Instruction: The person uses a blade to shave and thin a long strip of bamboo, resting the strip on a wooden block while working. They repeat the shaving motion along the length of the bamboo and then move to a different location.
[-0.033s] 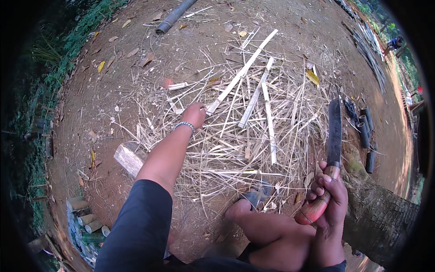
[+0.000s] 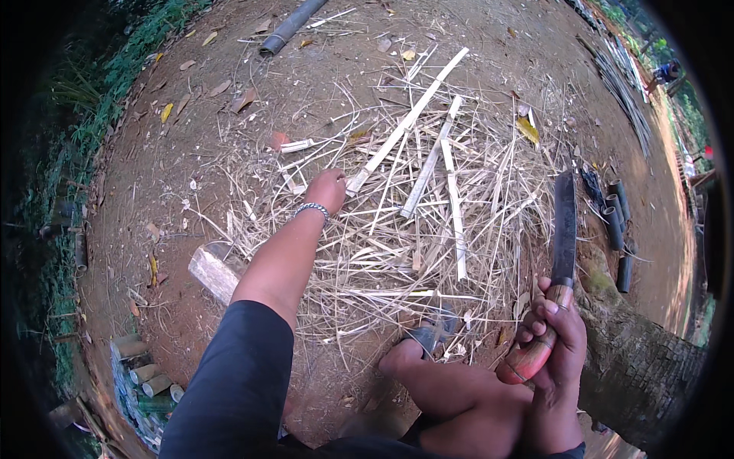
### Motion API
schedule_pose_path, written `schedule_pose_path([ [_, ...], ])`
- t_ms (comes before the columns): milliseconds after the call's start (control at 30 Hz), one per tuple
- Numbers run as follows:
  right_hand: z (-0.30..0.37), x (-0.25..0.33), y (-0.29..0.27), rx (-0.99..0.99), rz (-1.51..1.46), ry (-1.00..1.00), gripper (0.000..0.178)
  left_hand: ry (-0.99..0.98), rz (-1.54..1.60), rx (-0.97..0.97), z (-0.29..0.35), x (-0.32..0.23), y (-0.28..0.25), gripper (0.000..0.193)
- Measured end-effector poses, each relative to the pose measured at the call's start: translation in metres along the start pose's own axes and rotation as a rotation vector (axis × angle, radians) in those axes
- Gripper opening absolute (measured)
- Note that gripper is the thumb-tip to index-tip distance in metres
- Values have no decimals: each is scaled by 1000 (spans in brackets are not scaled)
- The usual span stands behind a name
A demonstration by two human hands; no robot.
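Dirt ground (image 2: 489, 46); right hand (image 2: 563, 325) grips one machete (image 2: 564, 229); left hand (image 2: 329, 190) at one long strip (image 2: 410, 120), grip unclear

Soft daylight falls evenly on the bare ground (image 2: 141, 203), with faint shadows, and the pale strips (image 2: 413, 115) at centre look bright and fairly sharp. Sunlit patches (image 2: 682, 284) streak the far right. At left, foliage (image 2: 136, 65) sinks into deep shade. Edges curve toward black corners; the upper-right rim seems slightly blurred.
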State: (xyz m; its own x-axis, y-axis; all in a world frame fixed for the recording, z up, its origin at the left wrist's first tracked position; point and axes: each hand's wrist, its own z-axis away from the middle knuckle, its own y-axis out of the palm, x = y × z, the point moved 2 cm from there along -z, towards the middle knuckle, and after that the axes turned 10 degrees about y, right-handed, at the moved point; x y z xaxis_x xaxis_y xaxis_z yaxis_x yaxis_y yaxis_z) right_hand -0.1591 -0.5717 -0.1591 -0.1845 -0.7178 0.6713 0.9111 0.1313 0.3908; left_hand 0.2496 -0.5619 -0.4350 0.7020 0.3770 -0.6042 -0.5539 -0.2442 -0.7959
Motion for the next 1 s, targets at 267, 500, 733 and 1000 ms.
schedule_pose_path([
  [267,-35,-4,9,-76,31,102,42,-192,-110,321,-45,13,55,37],
  [500,-16,-3,18,15,14,135,41,-162,-371,612,-23,-41,5,34],
  [733,22,-15,46,294,37,199,43,-410,680,479,36,5,-105,27],
  [1000,67,-33,72,485,132,108,42,-225,749,-152,197,-61,-277,24],
])
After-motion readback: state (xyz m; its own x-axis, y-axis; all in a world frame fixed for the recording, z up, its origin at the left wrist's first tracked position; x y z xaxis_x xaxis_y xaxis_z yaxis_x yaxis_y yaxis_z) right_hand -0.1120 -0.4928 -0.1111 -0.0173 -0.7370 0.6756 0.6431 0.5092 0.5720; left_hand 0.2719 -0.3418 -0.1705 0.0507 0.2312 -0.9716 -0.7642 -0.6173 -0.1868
